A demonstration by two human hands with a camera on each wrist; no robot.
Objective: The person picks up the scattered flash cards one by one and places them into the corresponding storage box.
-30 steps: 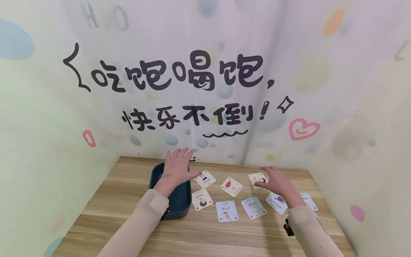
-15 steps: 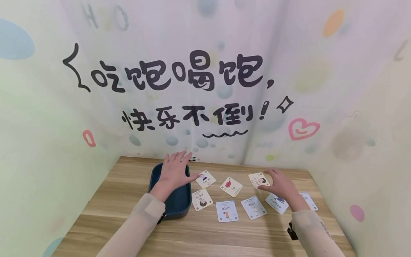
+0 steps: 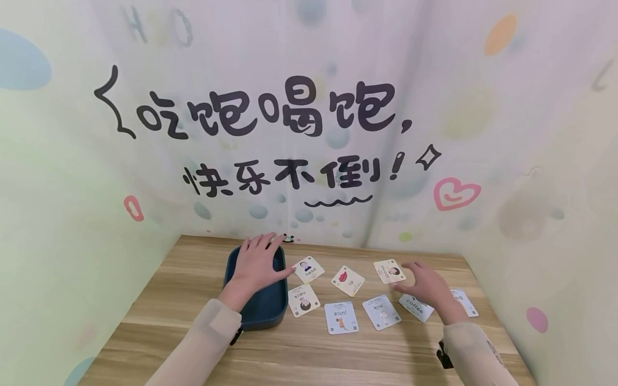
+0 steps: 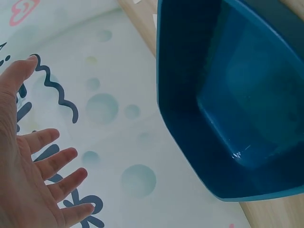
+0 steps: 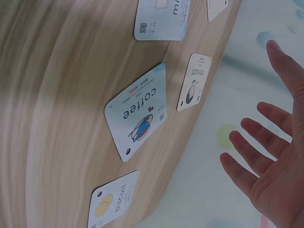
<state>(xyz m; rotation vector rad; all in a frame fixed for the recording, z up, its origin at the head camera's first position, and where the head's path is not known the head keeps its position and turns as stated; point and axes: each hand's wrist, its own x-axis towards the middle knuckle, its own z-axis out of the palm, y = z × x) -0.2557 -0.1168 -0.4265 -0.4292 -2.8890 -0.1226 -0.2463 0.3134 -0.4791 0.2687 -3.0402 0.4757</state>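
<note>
My left hand hovers over a dark blue tray, its fingers spread and nothing held. In the left wrist view the tray has a bare inner floor, and the hand is apart from it. On the right, my other hand is above the coffee card and beside the throat card. Its fingers are loosely spread and hold nothing. The right wrist view shows the throat card, coffee card and biscuit card lying flat, away from the fingers.
Other word cards lie on the wooden table: head, neck, lip, juice and milk. Printed curtain-like walls stand behind and at both sides.
Both hands have drawn back slightly toward the person, the left one leftward and the right one rightward. The throat card, partly covered before, now shows fully. No card has moved.
</note>
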